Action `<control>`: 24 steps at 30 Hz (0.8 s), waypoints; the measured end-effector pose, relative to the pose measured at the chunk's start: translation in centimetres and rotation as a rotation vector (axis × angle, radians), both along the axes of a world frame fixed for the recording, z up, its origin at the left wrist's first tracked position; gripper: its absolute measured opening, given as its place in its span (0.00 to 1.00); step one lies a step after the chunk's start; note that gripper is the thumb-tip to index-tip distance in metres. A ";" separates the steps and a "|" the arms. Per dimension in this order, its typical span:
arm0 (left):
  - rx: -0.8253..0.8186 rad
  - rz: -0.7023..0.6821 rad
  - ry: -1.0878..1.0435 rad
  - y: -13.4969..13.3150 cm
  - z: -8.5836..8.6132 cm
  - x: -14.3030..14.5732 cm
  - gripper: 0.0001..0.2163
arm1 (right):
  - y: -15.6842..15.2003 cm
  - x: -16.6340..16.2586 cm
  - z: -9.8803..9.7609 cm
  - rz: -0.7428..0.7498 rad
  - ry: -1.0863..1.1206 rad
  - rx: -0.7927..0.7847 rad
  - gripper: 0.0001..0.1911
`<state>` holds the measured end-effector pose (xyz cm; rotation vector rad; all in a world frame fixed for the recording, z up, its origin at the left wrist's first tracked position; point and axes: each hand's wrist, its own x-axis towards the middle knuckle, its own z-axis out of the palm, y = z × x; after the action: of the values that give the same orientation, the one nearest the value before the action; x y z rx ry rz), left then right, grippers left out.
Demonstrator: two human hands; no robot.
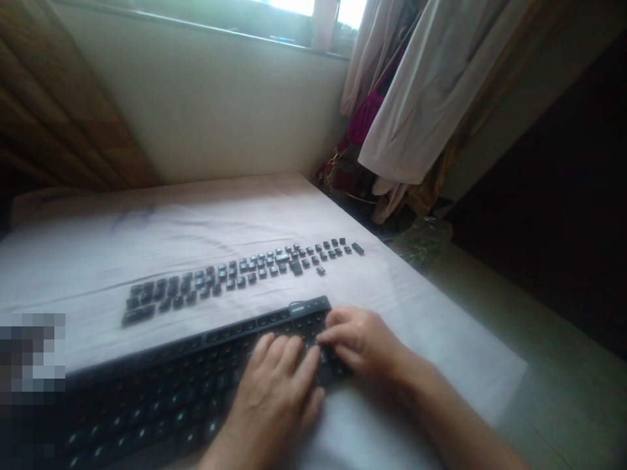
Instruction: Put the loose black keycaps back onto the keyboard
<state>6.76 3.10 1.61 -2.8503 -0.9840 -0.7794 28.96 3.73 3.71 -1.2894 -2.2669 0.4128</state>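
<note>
Head view: a black keyboard (191, 378) lies aslant on a pale cloth (230, 215). The left hand (279, 375), palm down with its fingers slightly apart, rests on the keyboard toward its right end. The right hand (362, 339) has its fingers bunched over that end; whether they pinch anything I cannot tell. Beyond the keyboard, loose keycaps (241, 282) lie in rough rows.
</note>
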 end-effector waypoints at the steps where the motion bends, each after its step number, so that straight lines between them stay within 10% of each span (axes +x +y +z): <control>1: 0.000 -0.004 0.008 0.0 0.1 0.1 0.16 | -0.1 -0.1 0.0 0.006 -0.042 0.025 0.16; 10: 0.003 -0.001 -0.001 0.0 -0.1 0.1 0.15 | -0.1 -0.2 0.8 0.059 -0.150 0.084 0.14; 16: 0.039 0.018 -0.103 -0.2 -0.7 0.1 0.14 | 2.0 1.9 1.2 -0.155 0.192 0.083 0.15; 24: 0.167 0.011 -0.167 0.3 -1.4 0.3 0.14 | 6.4 3.4 1.3 -0.375 -0.014 -0.020 0.15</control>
<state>7.08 3.42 0.20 -2.6708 -0.9028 -1.0599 32.37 10.17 5.00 -1.6870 -1.9738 0.2905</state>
